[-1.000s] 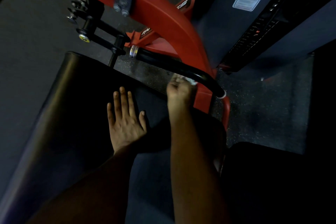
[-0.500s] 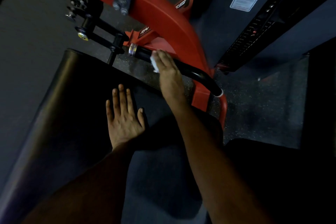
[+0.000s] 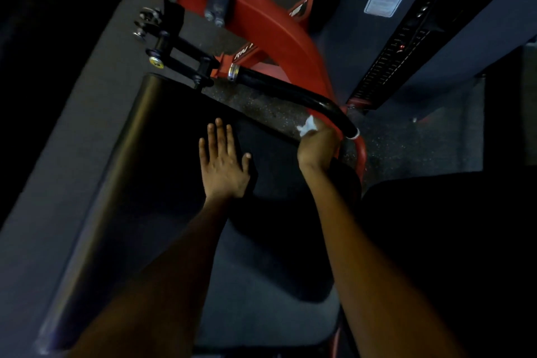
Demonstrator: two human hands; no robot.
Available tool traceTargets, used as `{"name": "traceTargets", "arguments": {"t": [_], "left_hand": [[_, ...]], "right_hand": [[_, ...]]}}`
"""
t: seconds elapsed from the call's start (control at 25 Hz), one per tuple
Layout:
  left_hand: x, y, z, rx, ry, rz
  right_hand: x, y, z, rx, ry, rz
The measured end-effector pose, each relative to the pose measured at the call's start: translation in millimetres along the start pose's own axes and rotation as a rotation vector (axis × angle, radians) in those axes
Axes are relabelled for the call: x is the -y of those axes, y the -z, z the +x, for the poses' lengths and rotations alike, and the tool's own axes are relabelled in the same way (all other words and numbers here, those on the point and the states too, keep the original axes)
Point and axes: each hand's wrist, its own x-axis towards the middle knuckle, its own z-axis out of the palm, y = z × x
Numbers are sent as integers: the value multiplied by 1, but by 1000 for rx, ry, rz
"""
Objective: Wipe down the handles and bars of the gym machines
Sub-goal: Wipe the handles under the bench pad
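Observation:
A black curved handle bar (image 3: 290, 90) juts from the red machine frame (image 3: 273, 29), with a silver collar at its upper end and a capped lower end. My right hand (image 3: 318, 145) grips the bar near that lower end, with a white cloth (image 3: 307, 126) bunched between palm and bar. My left hand (image 3: 223, 160) lies flat, fingers straight, on the black seat pad (image 3: 139, 171) beside the bar. It holds nothing.
A black adjustment bracket with knobs (image 3: 165, 41) sticks out left of the handle. A dark weight-stack housing (image 3: 436, 32) with a white label stands at the right. Speckled rubber floor (image 3: 406, 139) shows beyond the bar. Another dark pad (image 3: 450, 241) fills the lower right.
My right hand slid the cloth from the bar's upper end near the collar back down to its lower end. The left hand stayed flat on the pad; the view shifted.

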Motion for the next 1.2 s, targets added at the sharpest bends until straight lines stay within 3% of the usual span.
{"name": "traceTargets", "arguments": {"t": [0.08, 0.2, 0.72, 1.0, 1.2], "left_hand": [[5, 20, -19, 106, -39, -98], [18, 51, -73, 95, 33, -186], [94, 86, -281, 175, 108, -262], [190, 52, -318, 49, -42, -294], [223, 27, -302, 78, -227, -77]], "right_hand": [[-4, 7, -23, 39, -62, 74], [-4, 19, -76, 113, -157, 55], [-22, 88, -284, 462, -130, -46], [-72, 67, -359, 536, -60, -198], [-101, 28, -388, 636, 71, -183]]}}
